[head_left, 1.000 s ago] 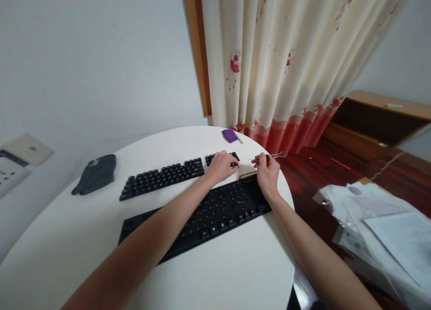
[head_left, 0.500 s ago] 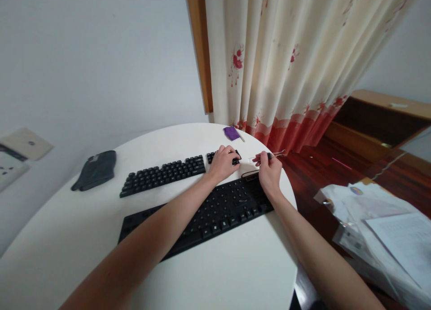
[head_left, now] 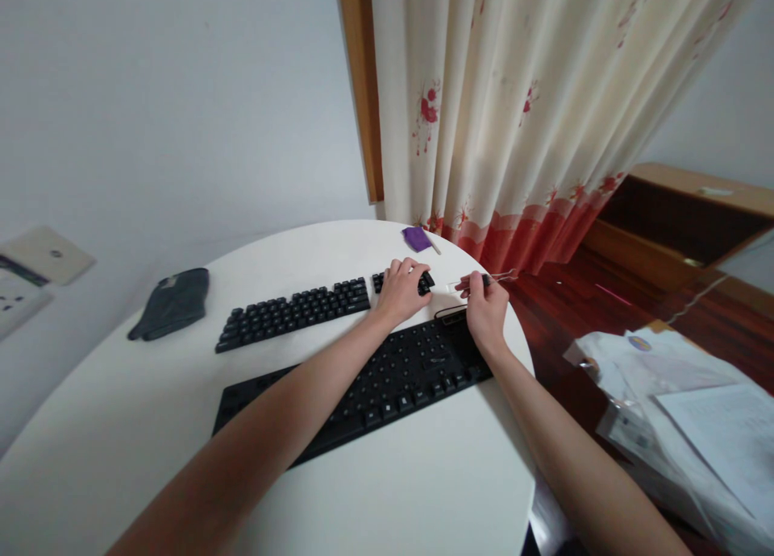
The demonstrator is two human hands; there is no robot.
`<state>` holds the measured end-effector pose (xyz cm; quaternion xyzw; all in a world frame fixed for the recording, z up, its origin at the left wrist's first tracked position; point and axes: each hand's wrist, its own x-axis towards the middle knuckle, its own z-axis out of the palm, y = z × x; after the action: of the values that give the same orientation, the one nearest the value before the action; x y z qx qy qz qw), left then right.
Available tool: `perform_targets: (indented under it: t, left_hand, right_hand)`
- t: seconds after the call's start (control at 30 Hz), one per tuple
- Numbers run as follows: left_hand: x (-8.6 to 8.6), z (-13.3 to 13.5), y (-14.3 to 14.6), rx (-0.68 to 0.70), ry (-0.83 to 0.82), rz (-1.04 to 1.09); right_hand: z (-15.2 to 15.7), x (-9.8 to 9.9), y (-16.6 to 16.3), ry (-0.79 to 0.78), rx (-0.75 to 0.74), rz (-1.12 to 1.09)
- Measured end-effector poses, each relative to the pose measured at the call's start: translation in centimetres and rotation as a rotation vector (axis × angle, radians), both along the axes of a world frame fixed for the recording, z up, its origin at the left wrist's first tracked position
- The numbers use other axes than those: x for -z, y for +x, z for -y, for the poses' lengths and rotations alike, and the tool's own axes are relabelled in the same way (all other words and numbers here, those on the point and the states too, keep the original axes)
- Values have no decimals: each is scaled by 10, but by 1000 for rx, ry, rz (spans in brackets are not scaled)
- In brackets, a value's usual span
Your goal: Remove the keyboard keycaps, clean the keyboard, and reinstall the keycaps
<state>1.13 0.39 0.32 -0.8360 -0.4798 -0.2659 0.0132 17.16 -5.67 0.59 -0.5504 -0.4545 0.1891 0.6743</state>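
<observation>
- Lying far to the left of the rear keyboard [head_left: 296,312], a dark folded pouch [head_left: 172,304] is left flat on the white round counter [head_left: 387,475], well apart from both hands, so it is not involved in the handling.
- Set behind the front keyboard [head_left: 356,391] and roughly parallel with it, the rear keyboard is placed with its right end toward the hands, within easy reach.
- The front keyboard is laid nearer the person; both forearms pass over it, which suggests it is being reached across rather than worked on.
- The left hand [head_left: 402,289] is pressed down on the right end of the rear keyboard, fingers curled over the keys there; this grip is judged to steady the board so it cannot slide.
- A small purple object [head_left: 416,238] is seen beyond the rear keyboard's right end, near the curtain [head_left: 513,121], untouched.
- The right hand [head_left: 485,306] is closed in a pinch on a thin wire tool [head_left: 493,278], held just right of the rear keyboard's end and above the front keyboard's far corner; its wire end points away to the right. What the tool's near tip meets cannot be told.
- Loose papers [head_left: 683,395] are piled far to the right, off the counter.
</observation>
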Motion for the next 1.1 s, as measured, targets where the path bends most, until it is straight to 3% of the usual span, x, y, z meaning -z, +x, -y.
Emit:
perform_targets:
  t: [0.33, 0.57, 0.8, 0.97, 1.1]
  left_hand:
    - [2, -2, -1, 30, 35, 47]
    - [-5, 4, -2, 123, 79, 113]
    - [-5, 2, -2, 197, 82, 121]
    - [-4, 2, -3, 221, 80, 131]
    - [-3, 2, -3, 227, 88, 138]
  right_hand:
    - [1, -5, 3, 51, 26, -118]
    - [19, -19, 36, 149, 68, -203]
    - [68, -20, 69, -71, -119, 103]
    - [95, -9, 69, -391, -137, 625]
    - [108, 0, 60, -628, -50, 921]
